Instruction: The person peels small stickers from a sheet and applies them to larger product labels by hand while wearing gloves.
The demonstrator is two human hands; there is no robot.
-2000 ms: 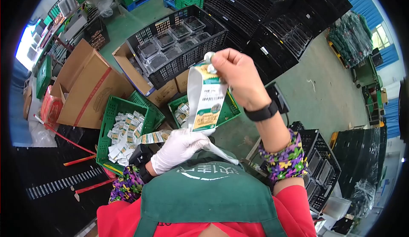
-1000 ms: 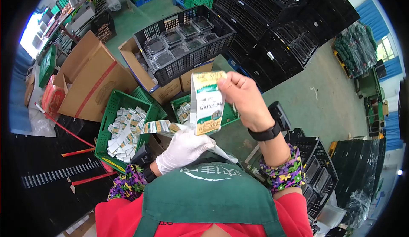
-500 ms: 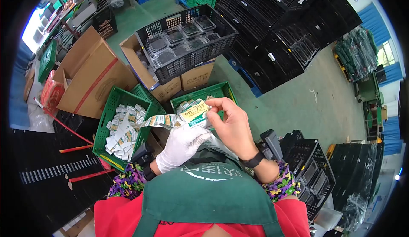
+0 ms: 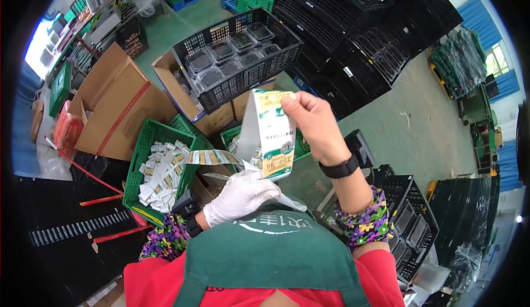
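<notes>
A printed label strip (image 4: 276, 133) in yellow, green and white, with a barcode, rises in front of me. My bare right hand (image 4: 320, 127) pinches its upper end between thumb and fingers. Lower down, my white-gloved left hand (image 4: 240, 195) is closed on the strip near the apron. From there the strip trails left toward a green crate (image 4: 137, 169) full of small folded labels (image 4: 164, 169). Behind the raised strip stands a second green crate (image 4: 227, 136), partly hidden, with more small labels in it.
Beyond the crates, a black crate (image 4: 232, 83) of clear plastic boxes rests on cardboard boxes. A large open carton (image 4: 116, 114) stands at left. Tall black crate stacks (image 4: 353, 47) rise at back right. Another black crate (image 4: 411, 218) is close on my right.
My right hand has moved up and away from my left, drawing the label strip taller. Its barcode part now shows. The left hand has shifted slightly down and keeps hold.
</notes>
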